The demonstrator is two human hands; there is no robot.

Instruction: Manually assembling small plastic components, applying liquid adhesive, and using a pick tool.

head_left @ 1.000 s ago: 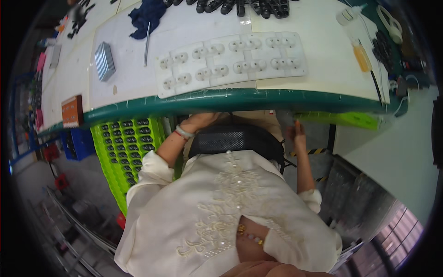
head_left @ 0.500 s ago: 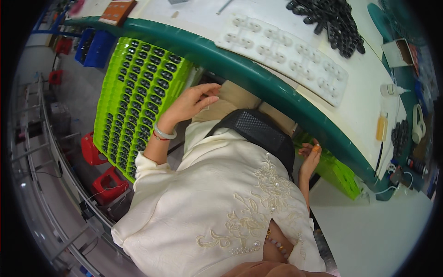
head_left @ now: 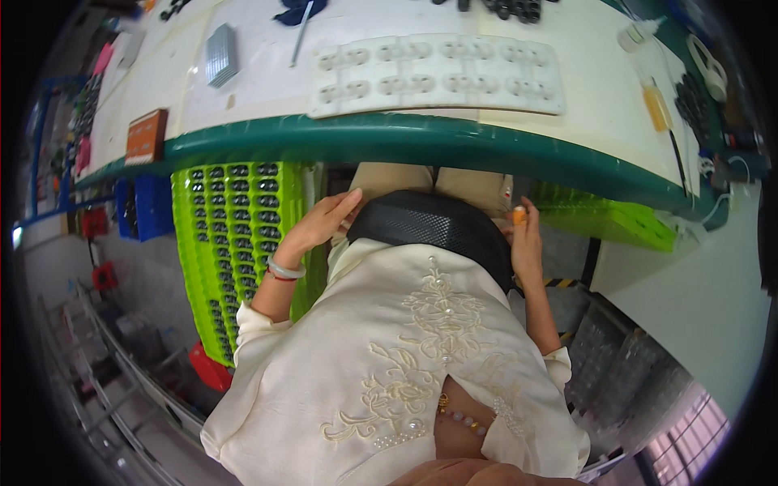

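At the left side of my lap, my left hand point(head_left: 326, 217) holds nothing, its fingers stretched out close to the edge of a black mesh-fronted piece point(head_left: 429, 220) that lies across my waist like a pouch or belt. My right hand point(head_left: 524, 243) hangs beside my right thigh, fingers apart, with an orange cover on one fingertip; nothing shows in its grip. A lime-green tray point(head_left: 182, 235) with rows of small black oval parts stands to the left of my left arm. Another lime-green tray point(head_left: 624, 223) sits under the table, right of my right hand.
Ahead is a white worktable with a green padded edge point(head_left: 365, 139). On it lie a white board with paired round recesses point(head_left: 438, 74), a grey metal block point(head_left: 220, 55), a thin rod point(head_left: 301, 36), an orange-brown box point(head_left: 146, 136) and black parts point(head_left: 515, 10). A blue bin point(head_left: 146, 209) stands far left.
The view has swung round, so the table edge now runs across in front of me. My left hand has lowered from above my lap to beside the black piece; my right hand stays by my thigh.
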